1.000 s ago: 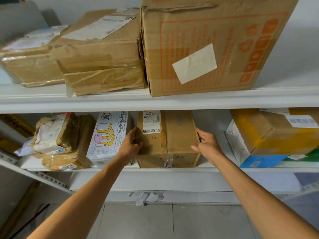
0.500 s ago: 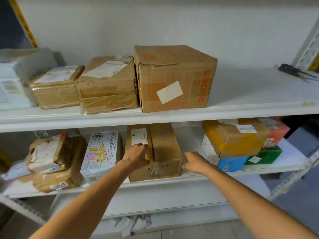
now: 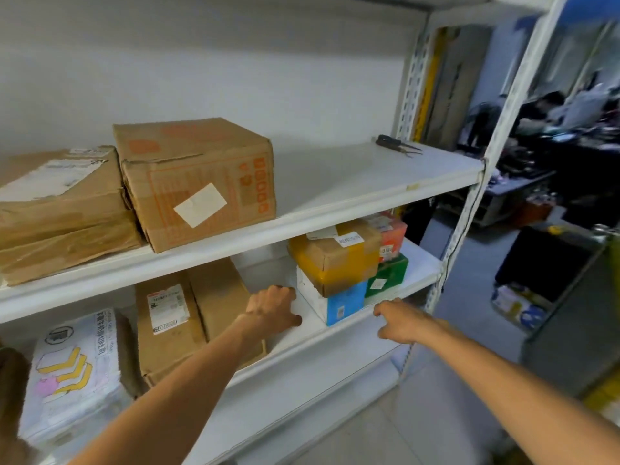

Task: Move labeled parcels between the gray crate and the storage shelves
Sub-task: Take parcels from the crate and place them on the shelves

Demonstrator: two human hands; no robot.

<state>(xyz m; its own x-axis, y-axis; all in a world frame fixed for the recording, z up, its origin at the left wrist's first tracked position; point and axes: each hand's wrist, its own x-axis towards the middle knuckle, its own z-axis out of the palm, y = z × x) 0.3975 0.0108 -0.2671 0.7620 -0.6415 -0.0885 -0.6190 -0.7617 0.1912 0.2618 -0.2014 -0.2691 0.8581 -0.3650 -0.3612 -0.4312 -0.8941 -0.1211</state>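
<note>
Both hands reach toward the lower shelf (image 3: 421, 265) of a white metal rack. The left hand (image 3: 273, 308) is over the bare gap between a brown labeled carton (image 3: 201, 307) and a white-and-blue box (image 3: 330, 305), just beside that box's white side. Its back faces the camera and its fingers bend down out of sight, so I cannot tell whether it grips anything or only touches. The right hand (image 3: 401, 322) hangs in front of the shelf's front edge, below the box stack, with loosely bent fingers that hold nothing. A brown parcel with yellow tape (image 3: 335, 260) sits on top of the white-and-blue box. To the right of that pair, an orange-red box (image 3: 391, 233) sits on a green box (image 3: 385, 276). At the left end of the lower shelf lies a white parcel with yellow drawings (image 3: 73, 370). On the upper shelf (image 3: 369, 176) a large carton with orange print (image 3: 201, 182) stands against a taped, crumpled carton (image 3: 57, 209) on its left. A small dark tool (image 3: 397, 146) lies far to the right near the back.
</note>
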